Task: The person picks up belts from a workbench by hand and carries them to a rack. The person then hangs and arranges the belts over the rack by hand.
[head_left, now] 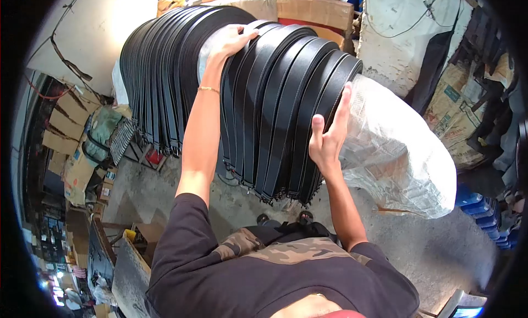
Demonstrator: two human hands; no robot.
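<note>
Many long black belts (286, 92) with stitched edges hang folded over a rounded support in a tight row. Small metal-looking fittings show at their lower ends. At the top of the row, in a gap between two groups of belts, my left hand (234, 40) lies with its fingers extended against the belt edges. My right hand (331, 137) is flat along the outer right side of the row, thumb held apart, touching the last belt. To the left of my left forearm hangs a denser group of belts (159, 76).
White woven plastic sheeting (401, 147) covers the support's right end. Cardboard boxes (313, 13) stand behind it. At left are cartons (69, 120) and an open box (146, 238). Blue stacked items (484, 211) sit at right. Concrete floor (231, 200) lies below.
</note>
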